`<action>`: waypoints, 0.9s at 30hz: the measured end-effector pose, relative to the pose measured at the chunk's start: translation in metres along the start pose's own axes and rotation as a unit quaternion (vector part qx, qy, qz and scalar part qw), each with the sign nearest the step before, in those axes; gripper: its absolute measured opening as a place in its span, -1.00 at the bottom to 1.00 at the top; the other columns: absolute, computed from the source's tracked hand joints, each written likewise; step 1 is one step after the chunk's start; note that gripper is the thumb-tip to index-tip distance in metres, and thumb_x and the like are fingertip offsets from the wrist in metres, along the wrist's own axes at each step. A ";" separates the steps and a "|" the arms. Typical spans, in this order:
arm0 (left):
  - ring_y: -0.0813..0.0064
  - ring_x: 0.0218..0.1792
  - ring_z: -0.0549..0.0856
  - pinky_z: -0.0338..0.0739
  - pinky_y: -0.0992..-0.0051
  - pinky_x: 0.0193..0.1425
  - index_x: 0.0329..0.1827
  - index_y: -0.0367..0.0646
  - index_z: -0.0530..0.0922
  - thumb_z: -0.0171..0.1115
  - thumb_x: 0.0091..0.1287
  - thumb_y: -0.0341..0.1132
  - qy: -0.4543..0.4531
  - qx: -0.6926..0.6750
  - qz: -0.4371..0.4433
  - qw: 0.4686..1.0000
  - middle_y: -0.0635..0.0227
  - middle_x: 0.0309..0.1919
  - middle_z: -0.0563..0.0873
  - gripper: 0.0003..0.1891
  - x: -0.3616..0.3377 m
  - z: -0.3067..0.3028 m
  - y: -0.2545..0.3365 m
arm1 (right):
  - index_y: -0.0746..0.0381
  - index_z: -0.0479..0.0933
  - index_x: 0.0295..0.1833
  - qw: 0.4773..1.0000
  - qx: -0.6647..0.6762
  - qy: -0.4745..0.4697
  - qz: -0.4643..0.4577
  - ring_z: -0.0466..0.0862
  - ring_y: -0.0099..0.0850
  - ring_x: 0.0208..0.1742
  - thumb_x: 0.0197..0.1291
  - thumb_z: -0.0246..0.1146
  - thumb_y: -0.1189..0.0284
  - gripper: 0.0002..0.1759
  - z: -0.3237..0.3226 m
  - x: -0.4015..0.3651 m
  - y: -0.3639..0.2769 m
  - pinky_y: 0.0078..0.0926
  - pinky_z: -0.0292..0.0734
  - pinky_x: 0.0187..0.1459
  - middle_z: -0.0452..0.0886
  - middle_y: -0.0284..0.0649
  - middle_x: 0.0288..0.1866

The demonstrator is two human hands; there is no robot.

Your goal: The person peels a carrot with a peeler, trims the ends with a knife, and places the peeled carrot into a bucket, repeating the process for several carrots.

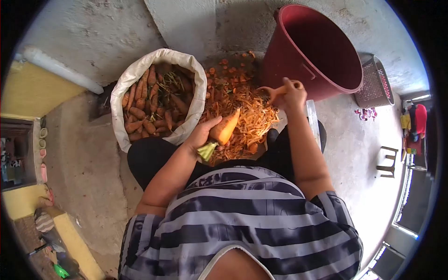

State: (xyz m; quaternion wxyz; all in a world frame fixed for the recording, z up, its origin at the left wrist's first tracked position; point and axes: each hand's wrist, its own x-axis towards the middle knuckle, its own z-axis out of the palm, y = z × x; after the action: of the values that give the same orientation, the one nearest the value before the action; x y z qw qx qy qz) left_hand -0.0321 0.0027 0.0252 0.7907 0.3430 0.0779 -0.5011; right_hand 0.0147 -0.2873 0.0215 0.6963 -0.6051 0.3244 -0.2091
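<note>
A thick carrot (225, 129) with a green stem stub lies in my left hand (203, 134), its tip pointing up and right. My right hand (293, 96) is closed around the orange handle of a peeler (273, 93), which is apart from the carrot and to its right. Beneath both hands a heap of orange peelings (254, 120) covers the floor between my legs. Cut carrot ends (233, 70) are scattered behind the heap. To the left, a white sack (122, 93) with a rolled rim holds many unpeeled carrots (148, 100).
A large dark red tub (284, 56) stands at the back right, tilted in view, beside a perforated basket (372, 84). Concrete walls (107, 32) rise behind the sack. A plastic stool (388, 162) is at the far right.
</note>
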 end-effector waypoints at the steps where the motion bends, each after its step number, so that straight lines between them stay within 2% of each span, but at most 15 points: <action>1: 0.31 -0.49 0.62 0.46 0.60 -0.68 0.15 -0.19 0.33 -0.17 0.37 0.00 0.032 -0.002 0.008 0.999 0.03 -0.28 0.59 -0.52 -0.007 0.015 0.003 | 0.27 0.42 -0.41 1.000 0.027 0.001 0.004 0.40 -0.57 -0.61 0.03 0.31 0.45 -0.81 -0.005 -0.006 -0.007 -0.60 0.31 -0.66 0.43 -0.30 -0.56; 2: 0.31 -0.49 0.61 0.44 0.60 -0.69 0.16 -0.18 0.32 -0.17 0.37 0.02 0.063 -0.005 0.015 0.998 0.03 -0.27 0.59 -0.51 -0.012 0.024 0.002 | 0.25 0.41 -0.42 0.999 0.054 0.003 0.008 0.39 -0.58 -0.61 0.03 0.31 0.45 -0.81 -0.012 -0.011 -0.012 -0.62 0.29 -0.67 0.41 -0.33 -0.56; 3: 0.30 -0.49 0.61 0.45 0.60 -0.69 0.16 -0.17 0.32 -0.16 0.36 0.07 0.021 0.017 0.021 0.999 0.04 -0.29 0.59 -0.48 -0.010 0.013 -0.001 | 0.24 0.42 -0.41 0.997 0.071 -0.038 0.019 0.38 -0.58 -0.62 0.03 0.32 0.44 -0.81 -0.013 -0.024 -0.018 -0.63 0.28 -0.68 0.40 -0.34 -0.55; 7: 0.31 -0.44 0.63 0.52 0.57 -0.64 0.09 -0.18 0.36 -0.13 0.35 0.08 -0.069 -0.141 -0.013 0.987 0.06 -0.29 0.59 -0.49 -0.001 0.007 -0.008 | 0.20 0.44 -0.37 0.969 0.113 -0.209 0.062 0.39 -0.60 -0.62 0.02 0.33 0.38 -0.79 0.007 -0.106 -0.040 -0.68 0.22 -0.71 0.41 -0.36 -0.55; 8: 0.33 -0.46 0.63 0.50 0.57 -0.66 0.05 -0.17 0.38 -0.13 0.35 0.07 0.015 -0.149 -0.019 0.989 0.09 -0.31 0.60 -0.51 -0.001 0.021 -0.007 | 0.22 0.44 -0.37 0.959 0.094 -0.248 0.096 0.40 -0.60 -0.62 0.03 0.32 0.41 -0.81 0.009 -0.122 -0.046 -0.66 0.24 -0.71 0.41 -0.37 -0.56; 10: 0.38 -0.48 0.64 0.46 0.58 -0.68 -0.02 -0.16 0.42 -0.13 0.35 0.06 0.180 -0.159 -0.028 0.970 0.14 -0.35 0.61 -0.55 -0.001 0.056 -0.005 | 0.23 0.44 -0.36 0.944 0.114 -0.301 0.075 0.40 -0.59 -0.65 0.04 0.31 0.43 -0.83 0.016 -0.141 -0.050 -0.65 0.24 -0.71 0.41 -0.35 -0.57; 11: 0.43 -0.53 0.64 0.43 0.56 -0.68 -0.07 -0.15 0.44 -0.12 0.35 -0.01 0.124 -0.151 -0.026 0.980 0.23 -0.41 0.62 -0.62 0.006 0.034 -0.015 | 0.23 0.44 -0.36 0.943 0.113 -0.303 0.071 0.39 -0.59 -0.65 0.05 0.30 0.44 -0.83 0.016 -0.141 -0.048 -0.65 0.24 -0.71 0.42 -0.34 -0.57; 13: 0.39 -0.57 0.61 0.44 0.60 -0.68 -0.03 -0.15 0.43 -0.14 0.36 -0.07 0.031 -0.099 -0.009 0.995 0.19 -0.39 0.61 -0.64 0.001 0.030 -0.020 | 0.24 0.43 -0.36 0.942 0.111 -0.309 0.064 0.39 -0.59 -0.66 0.06 0.29 0.45 -0.84 0.019 -0.131 -0.036 -0.64 0.23 -0.72 0.42 -0.33 -0.57; 14: 0.37 -0.59 0.60 0.45 0.62 -0.68 -0.01 -0.15 0.43 -0.15 0.36 -0.10 -0.015 -0.073 -0.001 0.997 0.18 -0.38 0.61 -0.65 -0.002 0.030 -0.022 | 0.24 0.43 -0.36 0.943 0.125 -0.296 0.085 0.39 -0.59 -0.66 0.05 0.30 0.44 -0.83 0.019 -0.125 -0.030 -0.65 0.23 -0.71 0.42 -0.32 -0.57; 16: 0.35 -0.57 0.60 0.41 0.62 -0.70 0.03 -0.17 0.40 -0.11 0.33 -0.10 -0.013 -0.075 -0.038 0.996 0.13 -0.40 0.59 -0.63 -0.005 0.036 -0.020 | 0.24 0.43 -0.37 0.942 0.153 -0.268 0.129 0.39 -0.60 -0.65 0.05 0.30 0.43 -0.82 0.014 -0.106 -0.015 -0.65 0.23 -0.70 0.43 -0.31 -0.56; 18: 0.36 -0.55 0.61 0.35 0.62 -0.71 0.02 -0.20 0.39 -0.10 0.33 -0.07 -0.010 -0.078 -0.096 0.992 0.11 -0.40 0.58 -0.61 -0.002 0.031 -0.022 | 0.26 0.42 -0.37 0.972 0.126 -0.160 0.118 0.42 -0.54 -0.62 0.02 0.31 0.44 -0.81 -0.001 -0.063 0.006 -0.55 0.27 -0.67 0.45 -0.27 -0.55; 20: 0.34 -0.51 0.59 0.35 0.61 -0.71 0.06 -0.21 0.37 -0.12 0.34 -0.02 0.010 -0.042 -0.065 0.997 0.10 -0.37 0.55 -0.56 -0.003 0.029 -0.023 | 0.24 0.40 -0.36 1.000 0.006 -0.007 0.015 0.32 -0.58 -0.69 0.03 0.30 0.45 -0.81 -0.023 -0.010 0.042 -0.61 0.22 -0.72 0.39 -0.30 -0.58; 22: 0.31 -0.50 0.58 0.36 0.61 -0.70 0.06 -0.20 0.36 -0.12 0.35 0.02 0.064 0.026 -0.010 0.998 0.12 -0.36 0.55 -0.53 -0.007 0.032 -0.022 | 0.23 0.42 -0.36 0.996 0.066 0.043 0.044 0.34 -0.59 -0.67 0.03 0.31 0.44 -0.82 -0.032 -0.013 0.027 -0.62 0.23 -0.71 0.40 -0.32 -0.57; 26: 0.29 -0.49 0.59 0.39 0.56 -0.66 0.03 -0.18 0.37 -0.11 0.36 0.01 0.028 -0.081 -0.026 0.996 0.20 -0.32 0.55 -0.56 0.000 0.019 -0.017 | 0.24 0.45 -0.42 0.980 0.114 -0.161 0.016 0.38 -0.60 -0.61 0.04 0.32 0.43 -0.82 -0.001 -0.086 -0.030 -0.62 0.28 -0.63 0.44 -0.34 -0.56; 27: 0.30 -0.49 0.59 0.40 0.55 -0.66 0.02 -0.14 0.39 -0.13 0.37 -0.02 0.014 -0.067 -0.011 0.998 0.23 -0.32 0.56 -0.61 0.002 0.015 -0.020 | 0.24 0.45 -0.41 0.963 0.130 -0.233 0.042 0.39 -0.60 -0.62 0.05 0.31 0.46 -0.84 0.004 -0.105 -0.039 -0.64 0.28 -0.64 0.44 -0.35 -0.56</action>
State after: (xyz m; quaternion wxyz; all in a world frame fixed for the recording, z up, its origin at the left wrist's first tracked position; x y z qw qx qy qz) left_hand -0.0511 -0.0128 0.0264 0.8051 0.2955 0.1259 -0.4987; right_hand -0.0525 -0.2194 0.0808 0.8335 -0.5272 0.1484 -0.0729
